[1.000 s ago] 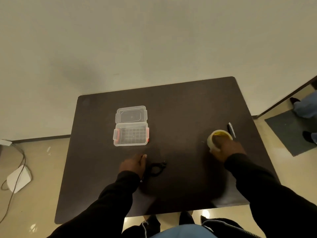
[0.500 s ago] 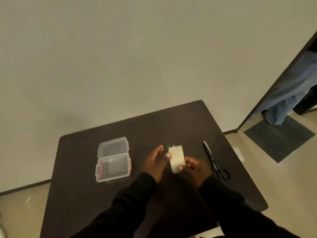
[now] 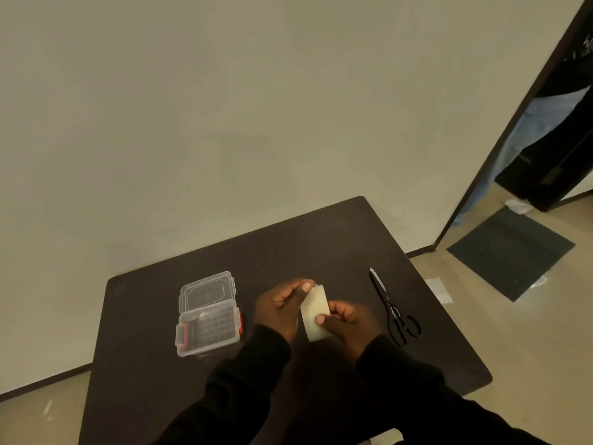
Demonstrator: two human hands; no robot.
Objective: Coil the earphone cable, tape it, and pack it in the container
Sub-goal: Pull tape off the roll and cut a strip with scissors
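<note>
A pale roll of tape [image 3: 314, 311] is held above the middle of the dark table [image 3: 321, 239], between both hands. My left hand [image 3: 280, 308] pinches its upper end with the thumb and fingers. My right hand [image 3: 348, 321] grips its lower side, thumb on the face of the roll. A clear plastic container [image 3: 208, 326] with red latches stands to the left of my hands, its lid [image 3: 207, 290] folded open away from me. The earphone cable is not visible; my arms cover the near part of the table.
Black scissors [image 3: 390, 308] lie on the table to the right of my hands, blades pointing away. A wall stands behind the table. A doorway with a dark floor mat [image 3: 510, 253] lies to the right, and another person's clothing shows in it.
A second ago my left hand rested by the dark coiled cable and my right hand was on the tape roll by the scissors. Now both hands hold the tape at the table's middle.
</note>
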